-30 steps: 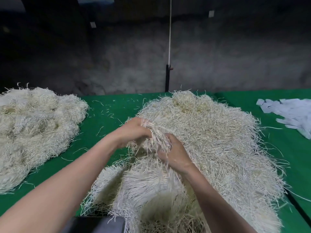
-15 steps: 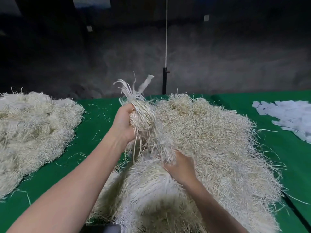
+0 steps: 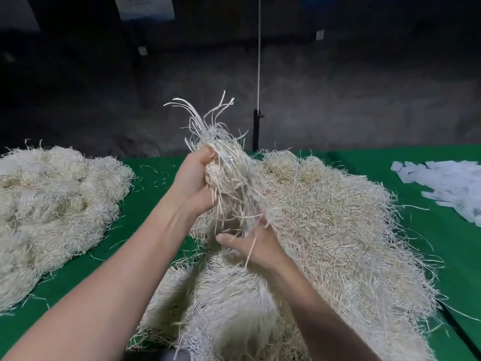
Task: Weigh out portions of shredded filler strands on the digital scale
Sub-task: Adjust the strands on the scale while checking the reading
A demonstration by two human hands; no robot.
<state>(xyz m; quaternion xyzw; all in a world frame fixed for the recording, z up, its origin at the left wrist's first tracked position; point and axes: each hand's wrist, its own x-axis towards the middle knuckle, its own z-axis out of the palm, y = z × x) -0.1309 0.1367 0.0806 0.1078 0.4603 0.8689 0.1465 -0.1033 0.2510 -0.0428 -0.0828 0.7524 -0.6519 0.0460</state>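
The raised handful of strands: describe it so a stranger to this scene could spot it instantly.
On the green table lies a big central heap of pale shredded strands, a second heap to its left. Over the central heap's left edge, the left hand grips a handful of strands. It alone is held up, loose ends fanning upward against the dark wall.

Cream-white filler strands lie on a plain green desk, pale bluish-white paper slips on the right, a dark grey wall behind
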